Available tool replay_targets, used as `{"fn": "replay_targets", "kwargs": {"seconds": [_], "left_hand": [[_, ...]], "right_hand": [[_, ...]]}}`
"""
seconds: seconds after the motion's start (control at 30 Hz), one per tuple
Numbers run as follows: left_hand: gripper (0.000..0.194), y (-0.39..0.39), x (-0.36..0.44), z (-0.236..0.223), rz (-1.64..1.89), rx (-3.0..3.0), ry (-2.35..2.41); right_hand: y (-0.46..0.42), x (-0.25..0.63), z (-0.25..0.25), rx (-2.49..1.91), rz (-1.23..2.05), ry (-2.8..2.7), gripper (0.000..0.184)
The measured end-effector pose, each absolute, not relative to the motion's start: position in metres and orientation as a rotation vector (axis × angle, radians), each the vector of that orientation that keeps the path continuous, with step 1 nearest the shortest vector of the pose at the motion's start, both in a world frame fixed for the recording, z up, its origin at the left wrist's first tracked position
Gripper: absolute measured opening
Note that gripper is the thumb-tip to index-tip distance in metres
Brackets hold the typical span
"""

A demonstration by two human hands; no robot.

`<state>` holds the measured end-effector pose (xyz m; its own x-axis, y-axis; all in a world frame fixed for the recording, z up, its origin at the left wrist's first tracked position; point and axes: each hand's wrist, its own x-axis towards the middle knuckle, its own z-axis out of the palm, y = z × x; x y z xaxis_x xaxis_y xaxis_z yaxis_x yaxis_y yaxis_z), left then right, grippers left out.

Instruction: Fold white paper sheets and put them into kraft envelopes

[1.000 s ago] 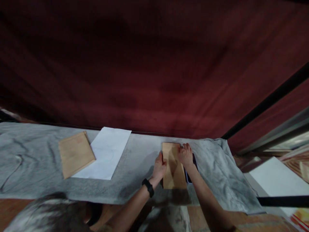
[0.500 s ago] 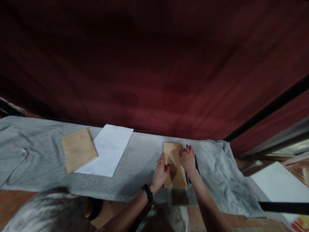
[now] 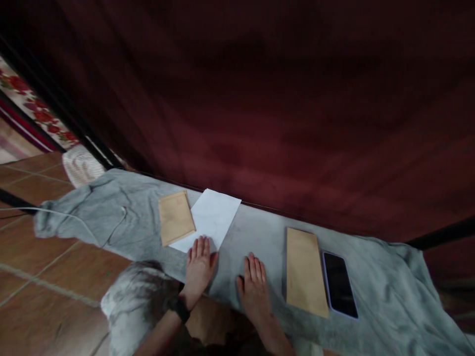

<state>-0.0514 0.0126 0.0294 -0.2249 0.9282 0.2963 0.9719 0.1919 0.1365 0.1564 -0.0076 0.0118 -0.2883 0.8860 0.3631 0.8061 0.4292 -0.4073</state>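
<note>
My left hand (image 3: 199,267) lies flat with fingers stretched out, its fingertips at the near edge of a white sheet of paper (image 3: 213,217). My right hand (image 3: 254,287) also rests flat and open on the grey cloth (image 3: 386,291), just left of a long brown envelope (image 3: 305,271). Neither hand holds anything. A second, shorter brown envelope (image 3: 175,216) lies partly over the white sheet's left side. A dark phone (image 3: 339,290) sits face up right beside the long envelope. A black band is on my left wrist.
A dark red curtain (image 3: 260,109) hangs right behind the cloth. A white cable (image 3: 55,213) runs over the cloth's left end. Brown floor tiles (image 3: 44,277) lie to the left, with a patterned rug (image 3: 33,106) and dark bars at the far left.
Both hands have come off the long brown envelope and moved left; the left one now reaches the white sheet. The phone beside the envelope is uncovered. The camera has swung left.
</note>
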Motion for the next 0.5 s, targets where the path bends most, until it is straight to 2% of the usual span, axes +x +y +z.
{"fn": "replay_targets", "kwargs": {"seconds": [0.1,0.27,0.5], "left_hand": [[0.055,0.002,-0.066,0.027,-0.249,-1.956,-2.301],[0.055,-0.001,-0.060,0.038,-0.128,-2.020,-2.307],[0.037,-0.013,-0.051,0.060,-0.221,-2.177,-2.271]], "right_hand": [[-0.008,0.153,0.005,-1.438,0.136,-2.166,0.054],[-0.006,0.157,0.002,-1.404,0.069,-2.202,0.056],[-0.006,0.159,0.000,-1.385,0.097,-2.187,0.050]]}}
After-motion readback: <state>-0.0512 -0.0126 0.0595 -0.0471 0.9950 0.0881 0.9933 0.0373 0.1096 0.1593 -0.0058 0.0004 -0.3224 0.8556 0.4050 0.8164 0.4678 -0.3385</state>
